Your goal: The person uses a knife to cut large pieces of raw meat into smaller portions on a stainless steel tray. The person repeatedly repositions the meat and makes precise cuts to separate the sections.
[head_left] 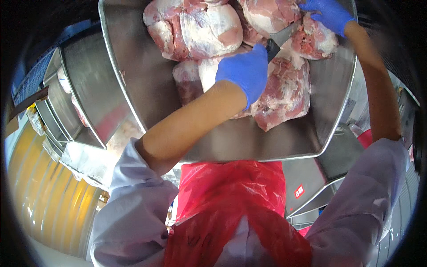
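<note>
Gloved left hand (243,73), closed, clasps a knife (283,35) aimed toward two o'clock; right hand (329,16), half-curled, touches meat (315,42) at its seven o'clock inside a metal tub (249,147), any grip unclear.

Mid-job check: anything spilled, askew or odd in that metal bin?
Only one small thing: a pinkish fleck, perhaps a scrap, shows on the left wall of the metal bin, apart from the meat chunks. Otherwise nothing stands out; the left hand has a grip on the knife.

the meat (284,91) is pink streaked white, gloves (244,73) blue, knife handle (272,49) black, apron (231,191) red.
</note>
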A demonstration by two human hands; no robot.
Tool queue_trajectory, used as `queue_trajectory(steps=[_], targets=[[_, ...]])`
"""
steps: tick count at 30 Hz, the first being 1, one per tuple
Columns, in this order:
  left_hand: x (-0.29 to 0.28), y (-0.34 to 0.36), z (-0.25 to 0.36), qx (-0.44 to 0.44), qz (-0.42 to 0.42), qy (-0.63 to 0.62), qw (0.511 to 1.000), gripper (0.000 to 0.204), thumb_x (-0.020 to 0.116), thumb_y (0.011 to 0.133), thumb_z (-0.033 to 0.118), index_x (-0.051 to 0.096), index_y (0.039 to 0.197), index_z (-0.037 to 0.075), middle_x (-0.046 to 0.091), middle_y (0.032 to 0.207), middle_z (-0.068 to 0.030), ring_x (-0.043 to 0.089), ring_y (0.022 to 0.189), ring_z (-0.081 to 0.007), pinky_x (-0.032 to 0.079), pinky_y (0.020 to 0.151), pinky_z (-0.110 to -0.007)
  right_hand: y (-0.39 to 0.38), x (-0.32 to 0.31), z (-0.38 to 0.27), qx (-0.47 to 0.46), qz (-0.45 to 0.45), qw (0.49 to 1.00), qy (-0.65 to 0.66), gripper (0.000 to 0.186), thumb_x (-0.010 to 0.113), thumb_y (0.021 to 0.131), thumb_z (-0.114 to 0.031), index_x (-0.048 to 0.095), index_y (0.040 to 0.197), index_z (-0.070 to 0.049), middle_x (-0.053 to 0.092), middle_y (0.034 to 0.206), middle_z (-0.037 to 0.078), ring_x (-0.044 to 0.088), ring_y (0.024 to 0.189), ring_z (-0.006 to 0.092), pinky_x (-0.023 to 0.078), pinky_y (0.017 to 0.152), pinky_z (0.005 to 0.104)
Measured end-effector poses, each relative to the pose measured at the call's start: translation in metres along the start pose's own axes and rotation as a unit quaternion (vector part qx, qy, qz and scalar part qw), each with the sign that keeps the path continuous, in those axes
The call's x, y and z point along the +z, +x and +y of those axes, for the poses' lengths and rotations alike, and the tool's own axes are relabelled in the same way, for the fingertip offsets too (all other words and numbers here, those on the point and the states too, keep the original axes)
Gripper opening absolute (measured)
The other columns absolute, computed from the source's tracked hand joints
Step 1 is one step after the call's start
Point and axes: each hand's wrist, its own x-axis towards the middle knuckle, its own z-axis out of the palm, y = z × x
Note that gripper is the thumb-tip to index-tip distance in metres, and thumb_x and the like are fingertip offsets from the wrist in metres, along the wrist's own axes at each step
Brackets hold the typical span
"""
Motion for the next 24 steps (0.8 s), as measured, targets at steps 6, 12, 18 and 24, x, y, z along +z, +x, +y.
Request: queue_trajectory(steps=[6,12,18,24], targets=[[-0.006,0.001,-0.006,0.005,0.004,-0.013,1.000,0.024,0.049,0.089,0.019,0.050,0.105,0.001,0.067,0.088,-0.0213,0.067,0.082,-0.0367,0.052,0.071,-0.048,0.009,0.010,0.006,-0.116,0.063,0.991,-0.029,0.011,0.063,0.079,-0.022,0.064,0.077,-0.011,0.061,0.085,0.011,0.059,0.077,0.0348,0.047,0.068,0.0454],[-0.015,0.008,-0.015,0.011,-0.039,0.047,0.998,0.024,0.050,0.085,0.013,0.050,0.106,0.001,0.067,0.088,-0.0211,0.068,0.082,-0.0359,0.053,0.070,-0.046,0.004,0.022,0.003,-0.137,0.134,0.981,-0.021,0.015,0.062,0.078,-0.024,0.065,0.073,-0.010,0.063,0.085,0.009,0.060,0.077,0.0336,0.046,0.070,0.0448],[-0.019,0.006,-0.020,0.002,-0.030,0.020,0.999,0.031,0.048,0.089,0.021,0.047,0.114,0.003,0.066,0.086,-0.0243,0.064,0.082,-0.0420,0.050,0.072,-0.052,0.010,0.046,-0.003,0.004,0.202,0.979,0.025,0.016,0.060,0.078,-0.024,0.067,0.072,-0.011,0.065,0.079,0.009,0.062,0.077,0.0311,0.045,0.073,0.0437],[-0.015,-0.002,-0.001,-0.023,-0.020,-0.036,0.999,0.033,0.049,0.089,0.024,0.048,0.113,0.002,0.066,0.088,-0.0250,0.064,0.082,-0.0427,0.049,0.074,-0.052,0.002,0.059,-0.004,0.046,0.293,0.952,0.076,0.012,0.063,0.078,-0.018,0.069,0.076,-0.007,0.064,0.076,0.012,0.062,0.070,0.0300,0.048,0.063,0.0391]])
